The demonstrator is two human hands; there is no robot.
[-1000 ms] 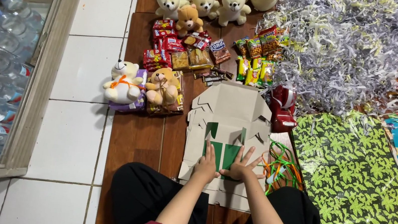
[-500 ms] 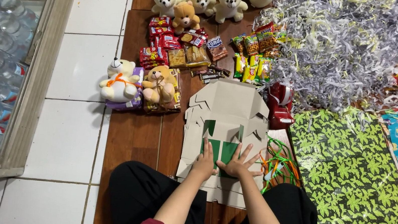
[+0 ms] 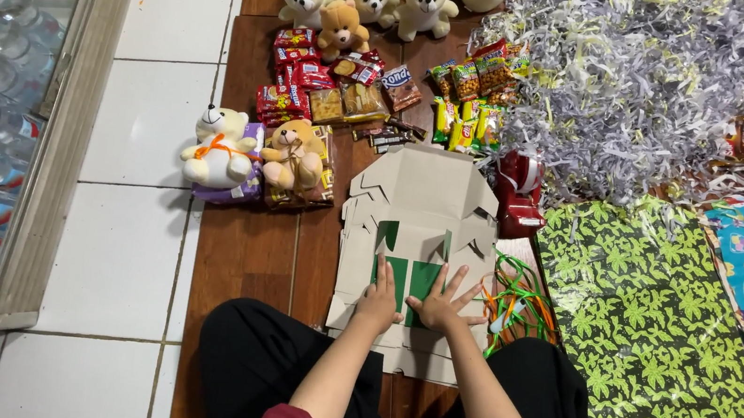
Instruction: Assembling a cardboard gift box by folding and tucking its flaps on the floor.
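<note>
- left hand point(image 3: 379, 302) lies flat, fingers spread, pressing on the flattened cardboard box point(image 3: 421, 234) on the wooden floor
- right hand point(image 3: 445, 307) is open too, splayed right beside it on the box's green panel point(image 3: 413, 278)
- box sits just in front of the knees
- plush bears point(image 3: 257, 155) to the left, shredded paper pile point(image 3: 639, 76) up right, green leaf wrapping sheet point(image 3: 659, 339) on the right

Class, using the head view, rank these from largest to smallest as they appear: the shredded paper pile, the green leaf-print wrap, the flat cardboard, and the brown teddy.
1. Shredded paper pile and green leaf-print wrap: look alike in size, unranked.
2. Flat cardboard.
3. Brown teddy.
</note>
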